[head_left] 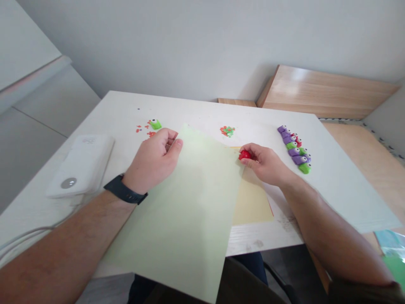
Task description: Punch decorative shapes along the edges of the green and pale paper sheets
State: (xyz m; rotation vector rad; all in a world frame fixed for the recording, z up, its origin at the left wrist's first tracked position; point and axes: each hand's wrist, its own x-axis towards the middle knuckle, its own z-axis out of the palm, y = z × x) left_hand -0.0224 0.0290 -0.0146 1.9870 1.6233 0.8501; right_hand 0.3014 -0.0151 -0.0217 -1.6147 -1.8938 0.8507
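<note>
A pale green sheet of paper (190,202) slants across the table and hangs past its front edge. My left hand (156,156), with a dark band on the wrist, is closed at the sheet's upper left edge, thumb and fingers pinching it. Between the thumb and fingertips of my right hand (261,162) is a small shiny red lump (244,155), close beside the sheet's upper right corner. Whether that hand also touches the paper, I cannot tell. Partly under the green sheet lies a yellowish sheet (253,200).
Several small purple, green and red eyed figures (295,152) cluster at right. One green eyed figure (155,124) and orange bits (139,128) lie beyond my left hand. A pile of red and green bits (227,131) sits mid-table. At left is a white device (82,164) with a cable.
</note>
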